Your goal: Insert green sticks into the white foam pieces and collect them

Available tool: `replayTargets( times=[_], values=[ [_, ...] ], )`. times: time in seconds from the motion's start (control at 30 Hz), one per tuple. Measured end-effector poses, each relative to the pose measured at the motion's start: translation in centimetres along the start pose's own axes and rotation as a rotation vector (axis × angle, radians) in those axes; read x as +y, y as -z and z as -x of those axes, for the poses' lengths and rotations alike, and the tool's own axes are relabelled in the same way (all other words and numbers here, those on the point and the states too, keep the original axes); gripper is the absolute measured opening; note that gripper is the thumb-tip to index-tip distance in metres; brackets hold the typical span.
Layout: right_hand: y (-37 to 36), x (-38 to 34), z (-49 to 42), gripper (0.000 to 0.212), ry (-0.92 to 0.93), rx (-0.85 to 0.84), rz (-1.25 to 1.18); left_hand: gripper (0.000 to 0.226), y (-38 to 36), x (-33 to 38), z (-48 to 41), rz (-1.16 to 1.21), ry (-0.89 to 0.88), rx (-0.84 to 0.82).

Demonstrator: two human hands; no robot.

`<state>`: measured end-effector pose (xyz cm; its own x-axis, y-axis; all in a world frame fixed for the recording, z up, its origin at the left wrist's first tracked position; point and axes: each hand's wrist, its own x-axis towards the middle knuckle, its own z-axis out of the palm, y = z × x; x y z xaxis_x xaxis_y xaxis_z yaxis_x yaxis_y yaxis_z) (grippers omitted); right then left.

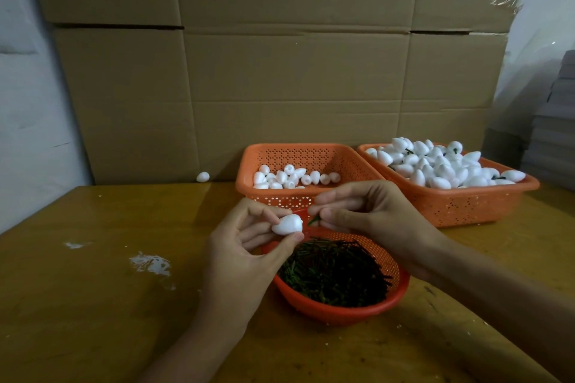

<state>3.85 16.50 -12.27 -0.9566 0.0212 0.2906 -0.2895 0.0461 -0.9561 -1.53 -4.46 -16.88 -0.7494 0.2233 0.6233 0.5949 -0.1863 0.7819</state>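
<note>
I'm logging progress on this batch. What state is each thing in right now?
left hand, grips one foam piece.
right hand, pinches a green stick, tip at the piece, not visibly inserted.
round bowl, holds a stick pile.
left basket, thin layer of bare pieces.
right basket, heaped; some pieces show sticks.
stray foam piece, lies on the table by the cardboard.

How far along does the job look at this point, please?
Done: the right basket is heaped with foam pieces, some showing green sticks. In hand: the left hand holds one foam piece while the right hand pinches a green stick beside it. Left: some plain pieces in the left basket.
</note>
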Motion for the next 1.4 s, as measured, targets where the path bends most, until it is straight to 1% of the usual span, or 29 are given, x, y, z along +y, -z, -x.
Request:
replayTargets(
  times=[0.2, 0.4, 0.63, 0.8, 0.9, 0.97, 1.0, 1.1, 1.17, 1.27, 1.4],
  values=[
    [-0.1, 0.0, 0.0, 0.021, 0.017, 0.007, -0.027, 0.040, 0.1, 0.1, 0.1, -0.040, 0.014, -0.012],
    [-0.3, -0.1, 0.0, 0.021, 0.005, -0.003, -0.028, 0.030, 0.0, 0.2, 0.0, -0.068, -0.033, -0.022],
    [-0.5, -0.2, 0.1, 0.021, -0.008, 0.017, -0.078, 0.034, 0.2, -0.2, -0.1, 0.052, 0.050, 0.001],
    [-0.8, -0.2, 0.2, 0.020, 0.003, 0.002, -0.014, 0.032, 0.2, -0.3, -0.2, 0.054, 0.024, -0.029],
    [-0.9, -0.2, 0.3, 0.021, 0.016, -0.021, 0.028, 0.030, 0.1, -0.2, -0.2, 0.016, -0.014, -0.039],
    [-1.0, -0.2, 0.4, 0.019, 0.046, -0.043, 0.111, 0.028, 0.1, -0.1, -0.1, 0.007, -0.022, -0.044],
    [-1.2, -0.1, 0.5, 0.018, 0.076, -0.042, 0.190, 0.028, 0.1, 0.0, -0.1, 0.006, -0.023, -0.044],
    [-1.6, 0.2, 0.8, 0.017, 0.243, 0.033, 0.561, 0.027, 0.0, 0.0, 0.0, -0.005, -0.031, -0.031],
    [-2.0, 0.3, 1.0, 0.025, 0.348, 0.074, 0.757, 0.027, -0.1, 0.0, 0.0, -0.020, -0.036, -0.031],
    [-2.3, 0.2, 1.2, 0.030, 0.436, 0.109, 0.850, 0.027, 0.0, 0.1, 0.0, -0.040, -0.034, -0.040],
    [-2.4, 0.2, 1.6, 0.022, 0.497, 0.119, 0.914, 0.024, -0.1, 0.2, 0.1, -0.072, -0.057, -0.063]
  ],
)
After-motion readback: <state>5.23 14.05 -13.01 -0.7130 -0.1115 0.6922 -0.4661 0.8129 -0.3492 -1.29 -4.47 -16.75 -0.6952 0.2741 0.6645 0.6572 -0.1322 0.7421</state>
